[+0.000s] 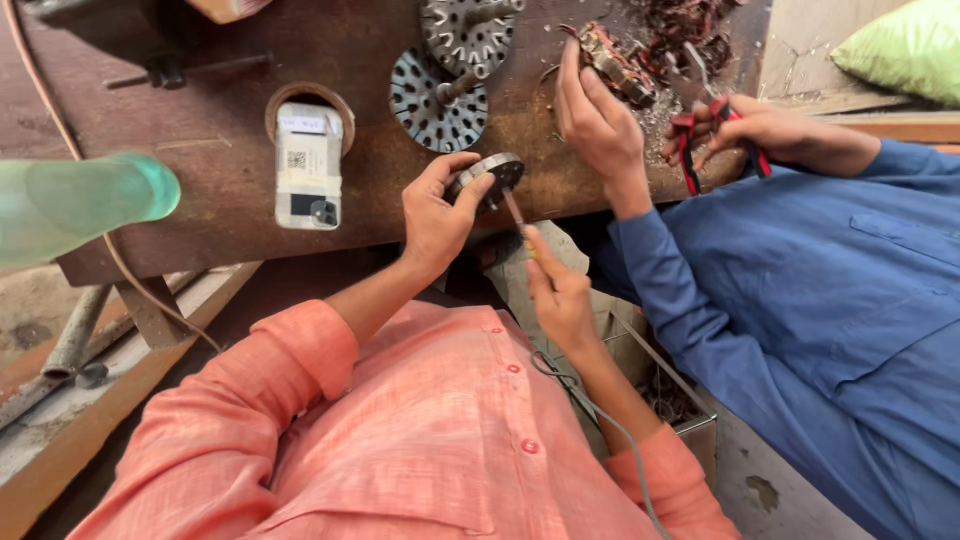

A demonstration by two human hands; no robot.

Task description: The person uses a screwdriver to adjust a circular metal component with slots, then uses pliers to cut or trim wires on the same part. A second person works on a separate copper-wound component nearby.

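Observation:
My left hand [437,212] grips a round grey metal motor part [492,174] at the front edge of the brown workbench [230,190]. My right hand [556,285] holds a thin stick-like tool [515,212] whose tip meets the underside of that part. Both my sleeves are orange. Two slotted round metal cores [437,100] lie on the bench just beyond my left hand.
A person in a blue shirt [800,280] sits at my right, one hand [600,120] on a wound coil piece [615,62], the other holding red-handled cutters [715,135]. A white boxy device [307,165], a green bottle [80,205] and an open box [660,385] are nearby.

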